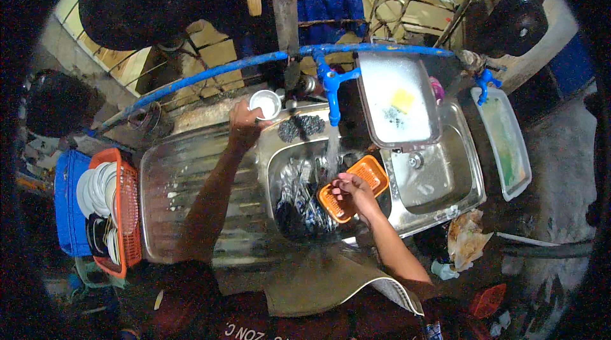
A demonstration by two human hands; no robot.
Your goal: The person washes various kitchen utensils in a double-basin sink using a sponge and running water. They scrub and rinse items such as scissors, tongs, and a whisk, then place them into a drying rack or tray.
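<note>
My left hand (pixel 246 118) grips a white cup (pixel 266 104) at the back edge of the steel sink unit, its thumb over the rim. Over the left sink bowl (pixel 276 163), my right hand (pixel 355 194) is held with curled fingers above an orange plastic basket (pixel 371 175). The hand hides the basket's middle, and whether it touches the basket is unclear. From the blue tap (pixel 333 96) water (pixel 332 149) runs down just behind the right fingers. Dark, shiny items (pixel 300 192) lie in the bowl, too blurred to name. A dark scouring pad (pixel 301 127) sits on the back rim.
A tub of suds (pixel 372 115) holding a yellow sponge (pixel 402 100) straddles the back of the right bowl (pixel 434 182). At left, an orange rack (pixel 129 196) carries white plates (pixel 98 189). A blue pipe (pixel 215 72) crosses behind the sink. A translucent tray (pixel 503 144) lies at right.
</note>
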